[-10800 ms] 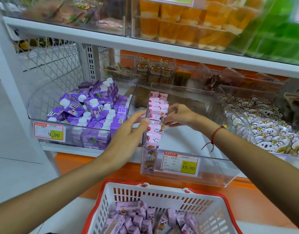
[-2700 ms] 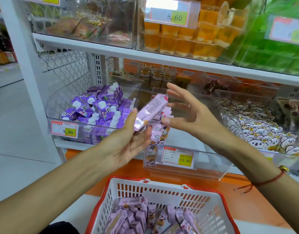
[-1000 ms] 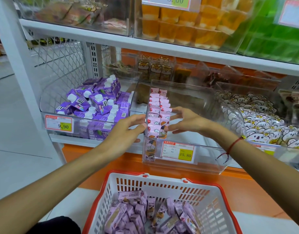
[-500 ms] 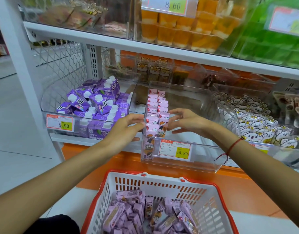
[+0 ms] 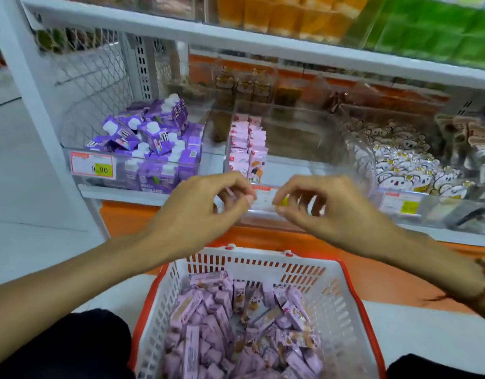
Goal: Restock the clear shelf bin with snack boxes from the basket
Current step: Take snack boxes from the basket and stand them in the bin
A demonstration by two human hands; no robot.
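Observation:
A clear shelf bin [image 5: 312, 162] stands on the lower shelf with two rows of pink snack boxes [image 5: 246, 146] along its left wall; its right part shows bare floor. Below it a white basket with a red rim [image 5: 342, 291] holds a heap of pink snack boxes [image 5: 235, 332]. My left hand [image 5: 205, 206] and my right hand [image 5: 317, 206] hover in front of the bin's front edge, above the basket. Both have loosely curled fingers and hold nothing.
Left of the bin, another clear bin holds purple drink cartons [image 5: 153, 143] behind a 9.90 price tag [image 5: 93, 165]. To the right lie white cartoon-print packets [image 5: 399, 165]. An upper shelf [image 5: 235, 39] carries orange and green goods. My dark-clad knees flank the basket.
Both hands have drawn back out of the bin and down toward the basket, leaving the pink box in the row. The camera has tipped downward.

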